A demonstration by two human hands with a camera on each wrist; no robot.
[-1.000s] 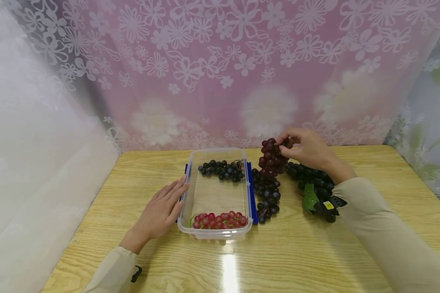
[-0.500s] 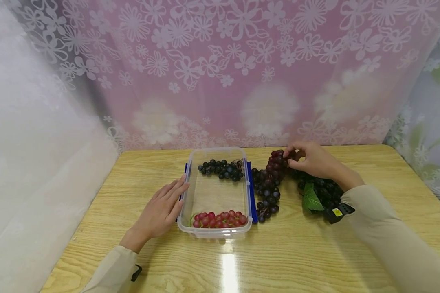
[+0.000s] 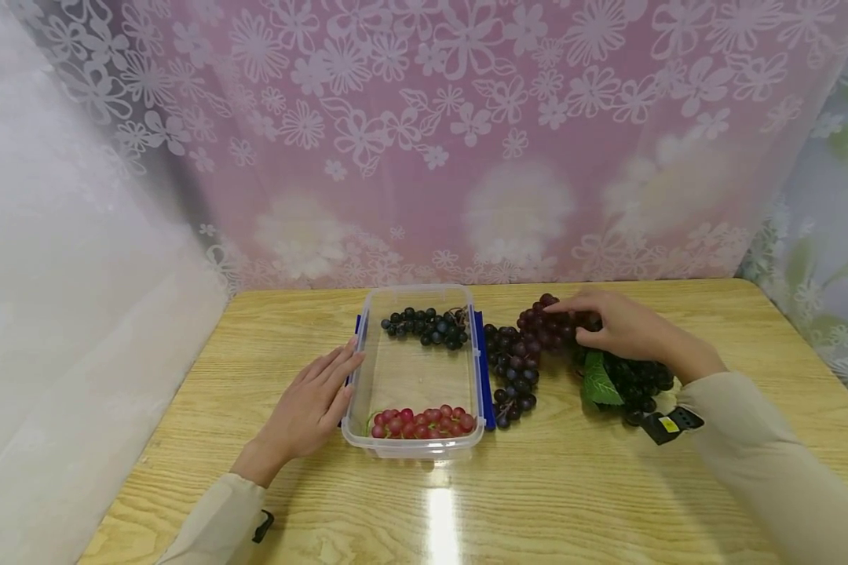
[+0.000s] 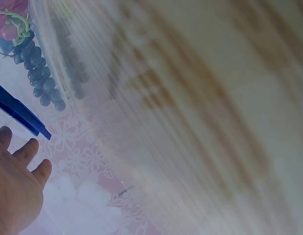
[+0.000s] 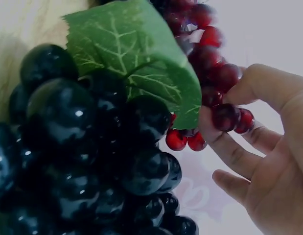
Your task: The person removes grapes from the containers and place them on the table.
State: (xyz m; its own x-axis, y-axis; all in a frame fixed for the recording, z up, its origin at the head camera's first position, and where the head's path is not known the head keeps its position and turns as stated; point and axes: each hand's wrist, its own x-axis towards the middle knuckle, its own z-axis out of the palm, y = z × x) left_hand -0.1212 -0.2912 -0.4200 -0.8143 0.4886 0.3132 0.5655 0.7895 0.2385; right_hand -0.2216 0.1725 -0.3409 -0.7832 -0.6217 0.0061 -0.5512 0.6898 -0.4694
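Note:
My left hand point(image 3: 309, 408) lies with straight fingers against the left side of a clear plastic box point(image 3: 424, 449). Inside the box are a dark blue-black bunch of grapes point(image 3: 431, 326) at the far end and a pinkish-red bunch point(image 3: 424, 424) at the near end. To the right of the box, my right hand point(image 3: 629, 329) has its thumb and fingers round one end of a dark red bunch of grapes point(image 3: 540, 326). That bunch rests low, overlapping the top of a purple-black bunch point(image 3: 516, 380). The right wrist view shows red grapes point(image 5: 225, 117) between the fingers.
A large black bunch of grapes point(image 3: 636, 380) with a green leaf point(image 3: 599, 383) lies under my right wrist. Blue side flaps point(image 3: 486, 384) stick out from the box. A pink flowered curtain point(image 3: 410, 235) hangs behind the wooden table point(image 3: 367, 510).
My right hand has lowered the dark red bunch and moved right and toward me; the bunch now lies flatter beside the purple-black one. My left hand has stayed put.

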